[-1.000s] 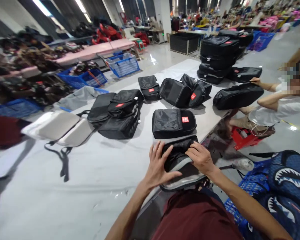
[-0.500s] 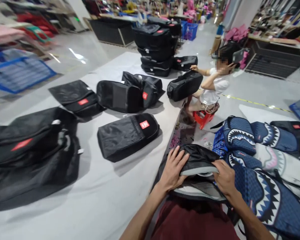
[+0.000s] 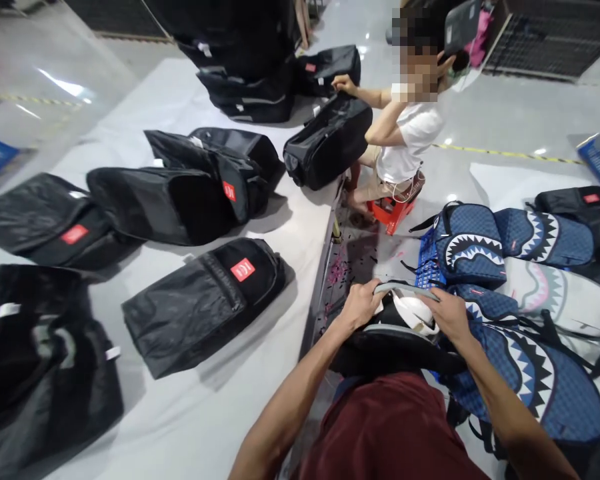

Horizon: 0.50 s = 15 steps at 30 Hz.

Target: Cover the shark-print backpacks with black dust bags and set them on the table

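Note:
Close to my body is a black bag (image 3: 380,355) with grey-edged openings, its mouth spread apart. My left hand (image 3: 360,307) grips the left end of the grey edge, fingers closed on it. On the right, my right hand (image 3: 449,315) pinches the same edge near its other end. Between the hands, white material (image 3: 413,312) shows inside the opening; what it is I cannot make out. The bag's underside is hidden. A black backpack with a red label (image 3: 205,300) lies on the white table (image 3: 230,420) to my left.
More black bags (image 3: 145,200) lie across the table, with a tall stack (image 3: 245,60) behind. A seated person (image 3: 415,140) on a red stool (image 3: 393,210) touches a black bag (image 3: 330,143). Blue shark-mouth backpacks (image 3: 540,373) are piled at my right. The table edge (image 3: 325,267) runs beside me.
The view has tilted down. My left hand has shifted from lying over the bag's top to gripping its grey edge, and the opening is wider, with white material now showing inside.

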### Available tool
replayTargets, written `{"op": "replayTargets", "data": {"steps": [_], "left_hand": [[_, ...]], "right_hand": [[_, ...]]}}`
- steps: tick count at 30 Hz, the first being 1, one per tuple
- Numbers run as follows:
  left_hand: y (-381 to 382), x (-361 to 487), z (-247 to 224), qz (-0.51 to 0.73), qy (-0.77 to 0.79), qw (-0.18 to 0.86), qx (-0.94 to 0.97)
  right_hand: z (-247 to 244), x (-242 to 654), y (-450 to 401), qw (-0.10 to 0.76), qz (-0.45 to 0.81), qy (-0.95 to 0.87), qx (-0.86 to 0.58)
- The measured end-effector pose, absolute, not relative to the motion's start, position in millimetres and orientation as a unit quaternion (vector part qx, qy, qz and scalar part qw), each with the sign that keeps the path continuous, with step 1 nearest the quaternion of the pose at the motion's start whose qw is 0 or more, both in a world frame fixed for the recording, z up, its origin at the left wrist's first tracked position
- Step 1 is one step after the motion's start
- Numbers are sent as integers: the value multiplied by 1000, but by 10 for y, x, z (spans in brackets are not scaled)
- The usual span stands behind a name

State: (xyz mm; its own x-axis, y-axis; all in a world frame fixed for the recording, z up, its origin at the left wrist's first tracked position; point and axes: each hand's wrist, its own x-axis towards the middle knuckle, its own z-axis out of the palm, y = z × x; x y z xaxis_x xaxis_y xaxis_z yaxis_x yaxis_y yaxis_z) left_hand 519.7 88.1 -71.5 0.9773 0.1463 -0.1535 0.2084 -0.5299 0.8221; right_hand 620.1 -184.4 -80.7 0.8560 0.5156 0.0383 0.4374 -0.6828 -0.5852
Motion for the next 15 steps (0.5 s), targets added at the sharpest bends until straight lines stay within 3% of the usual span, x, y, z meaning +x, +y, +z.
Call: {"op": "replayTargets", "data": {"steps": [6, 10, 15], "left_hand": [[1051, 5679, -951, -124, 207, 628, 740], [1129, 5708, -1059, -140, 251, 625, 725], [1046, 5429, -745, -157, 259, 655, 692]], "right_hand": [[-1265, 6953, -1254, 473, 312, -141, -812], [-1476, 7006, -987, 493, 350, -162, -780], [-1395, 6921, -1166, 499, 351, -142, -779]]}}
